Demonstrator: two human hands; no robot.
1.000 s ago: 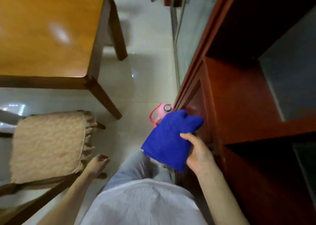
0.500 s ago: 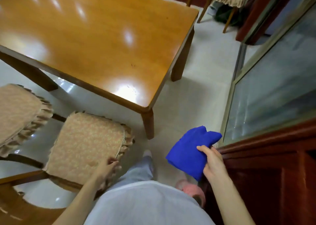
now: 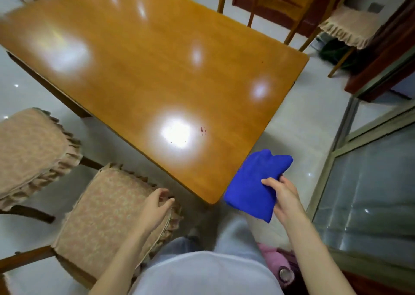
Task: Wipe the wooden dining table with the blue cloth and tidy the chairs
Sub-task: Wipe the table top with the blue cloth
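Observation:
The wooden dining table (image 3: 157,70) fills the upper middle of the view, glossy, with a few small dark specks near its near corner. My right hand (image 3: 284,197) grips the folded blue cloth (image 3: 256,182) just off that near corner, above the floor. My left hand (image 3: 155,207) rests with relaxed fingers on the front corner of a cushioned chair (image 3: 107,216) below the table's near edge. A second cushioned chair (image 3: 29,151) stands to its left.
Two more wooden chairs (image 3: 345,25) stand beyond the table's far right side. A glass-fronted cabinet (image 3: 370,182) and dark red wooden furniture run along the right. A pink bottle (image 3: 278,263) sits on the floor by my legs.
The view has swung from the cabinet toward the table. My right hand has carried the cloth up beside the table corner. My left hand stays on the chair cushion.

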